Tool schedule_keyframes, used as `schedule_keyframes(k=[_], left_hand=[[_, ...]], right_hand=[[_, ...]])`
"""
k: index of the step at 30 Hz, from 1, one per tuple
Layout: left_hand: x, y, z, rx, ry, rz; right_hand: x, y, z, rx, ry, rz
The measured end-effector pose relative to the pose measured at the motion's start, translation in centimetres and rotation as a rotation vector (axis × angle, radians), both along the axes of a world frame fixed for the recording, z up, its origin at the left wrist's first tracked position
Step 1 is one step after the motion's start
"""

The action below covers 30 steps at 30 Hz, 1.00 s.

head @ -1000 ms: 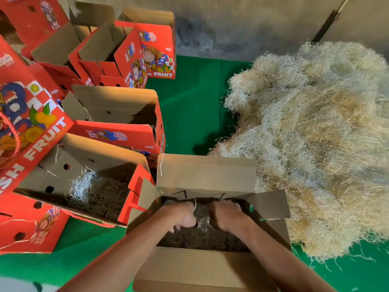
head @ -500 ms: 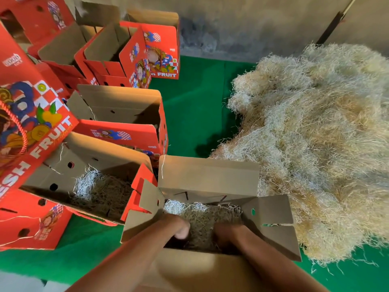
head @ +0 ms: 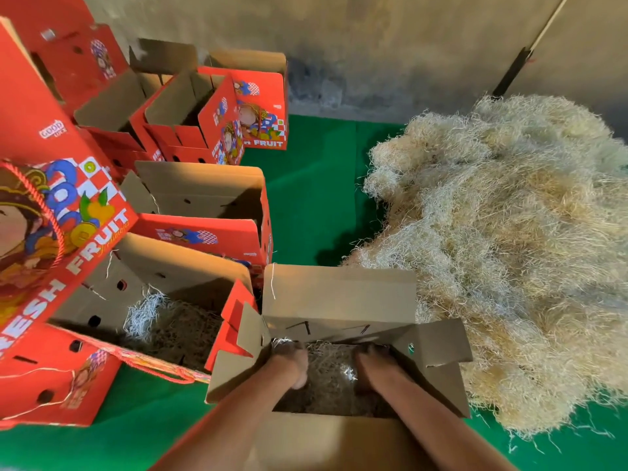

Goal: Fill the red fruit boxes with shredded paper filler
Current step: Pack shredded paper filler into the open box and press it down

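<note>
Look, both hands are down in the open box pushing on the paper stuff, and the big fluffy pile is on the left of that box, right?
Almost. The head view shows both hands, left and right, in the open box, but the pile is on its right.

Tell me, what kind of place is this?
Probably a fruit-packing workroom. Open red fruit boxes marked FRESH FRUIT crowd a green floor mat, beside a big heap of shredded paper filler against a bare wall.
</note>
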<state>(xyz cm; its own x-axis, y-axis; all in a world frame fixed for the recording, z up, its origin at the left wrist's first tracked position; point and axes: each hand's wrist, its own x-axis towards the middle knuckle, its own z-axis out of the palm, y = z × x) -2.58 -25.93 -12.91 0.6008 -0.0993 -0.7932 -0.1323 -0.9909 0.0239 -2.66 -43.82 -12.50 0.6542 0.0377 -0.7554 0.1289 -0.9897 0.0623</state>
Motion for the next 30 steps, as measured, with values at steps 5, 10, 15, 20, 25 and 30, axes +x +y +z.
schedule_keyframes(k=[5, 10, 15, 20, 25, 30], left_hand=[[0.7, 0.1, 2.9, -0.048, -0.017, 0.021], [2.4, 0.6, 8.5, -0.192, -0.13, -0.058], [3.7, 1.2, 12.3, -0.39, -0.58, -0.111], [5.5, 2.2, 11.8, -0.19, -0.737, -0.143], [6.2, 1.7, 10.7, -0.16, -0.584, -0.23], [6.8, 1.4, 11.2, -0.355, -0.541, -0.2]], right_hand=[[0.1, 0.1, 2.8, 0.066, -0.073, -0.033], [0.9, 0.5, 8.7, 0.076, -0.205, 0.0], [1.0, -1.5, 13.8, 0.22, -0.568, -0.04], [0.4, -4.6, 13.7, 0.025, -0.658, -0.092], [-0.4, -5.2, 13.4, 0.076, -0.514, -0.199], [0.9, -7.4, 15.5, 0.165, -0.604, -0.25]])
